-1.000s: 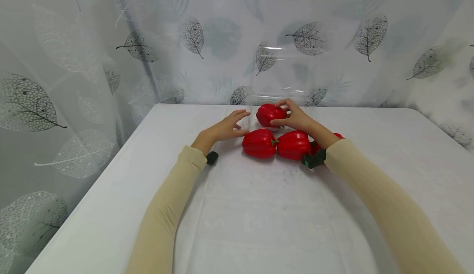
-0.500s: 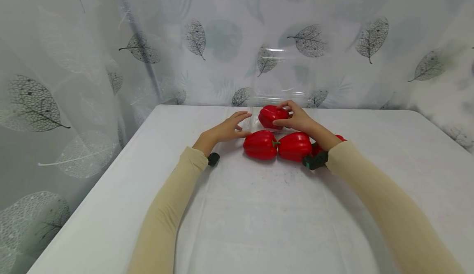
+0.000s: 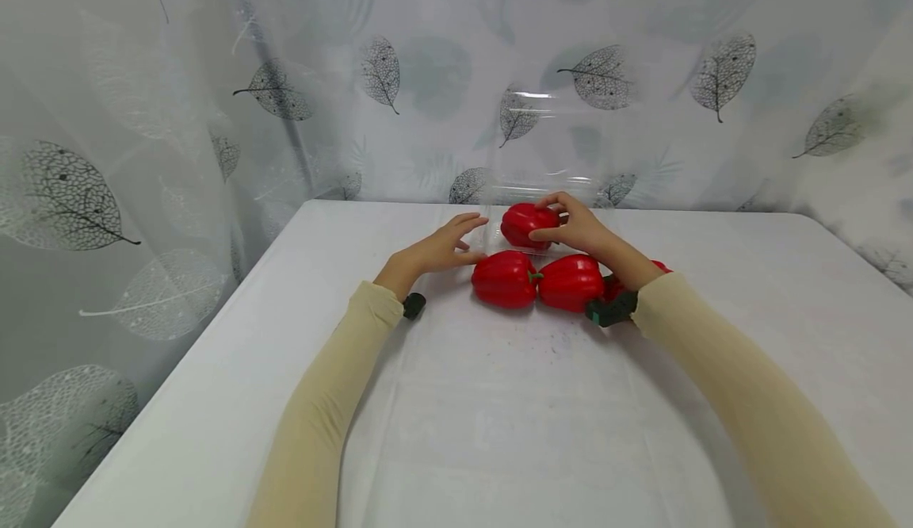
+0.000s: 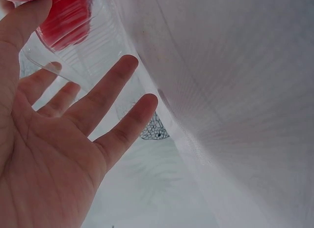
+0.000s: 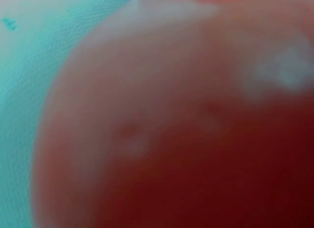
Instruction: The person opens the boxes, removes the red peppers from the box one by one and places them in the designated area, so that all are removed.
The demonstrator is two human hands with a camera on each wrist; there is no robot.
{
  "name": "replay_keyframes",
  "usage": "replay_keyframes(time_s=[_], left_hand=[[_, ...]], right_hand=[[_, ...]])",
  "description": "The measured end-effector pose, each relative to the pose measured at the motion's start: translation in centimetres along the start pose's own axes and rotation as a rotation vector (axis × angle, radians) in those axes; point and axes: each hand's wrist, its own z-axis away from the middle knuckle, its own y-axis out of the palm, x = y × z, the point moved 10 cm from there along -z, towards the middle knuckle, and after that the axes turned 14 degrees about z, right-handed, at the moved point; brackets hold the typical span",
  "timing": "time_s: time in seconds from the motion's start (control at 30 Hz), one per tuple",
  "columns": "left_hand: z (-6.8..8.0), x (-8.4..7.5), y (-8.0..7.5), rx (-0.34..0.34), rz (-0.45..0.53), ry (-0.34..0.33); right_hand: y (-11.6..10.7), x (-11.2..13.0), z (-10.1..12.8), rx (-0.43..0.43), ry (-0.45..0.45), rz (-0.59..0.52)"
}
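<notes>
In the head view my right hand (image 3: 571,223) grips a red bell pepper (image 3: 524,223) that sits inside a clear plastic container (image 3: 542,187) at the far middle of the table. My left hand (image 3: 442,249) lies open with straight fingers against the container's left side; the left wrist view shows its fingers (image 4: 105,93) spread on the clear ribbed wall (image 4: 83,56) with red behind it. Two more red peppers (image 3: 502,278) (image 3: 571,281) lie side by side just in front of the container. A third one (image 3: 652,266) is mostly hidden behind my right wrist. The right wrist view is filled by a blurred red pepper surface (image 5: 196,139).
A white cloth covers the table (image 3: 499,417). A leaf-patterned curtain (image 3: 357,84) hangs behind and to the left. The container's clear lid (image 3: 549,124) stands upright against the curtain.
Almost nothing has changed; the right hand and its pepper have shifted very slightly inside the container, and the left hand has stayed against the container's side.
</notes>
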Motion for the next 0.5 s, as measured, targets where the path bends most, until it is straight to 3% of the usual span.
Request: replay_keyframes(time_s=[0.5], left_hand=[[-0.01,0.22,-0.05,-0.004,-0.002,-0.022]], right_hand=[[-0.52,0.63,0.58,-0.033,-0.036,-0.036]])
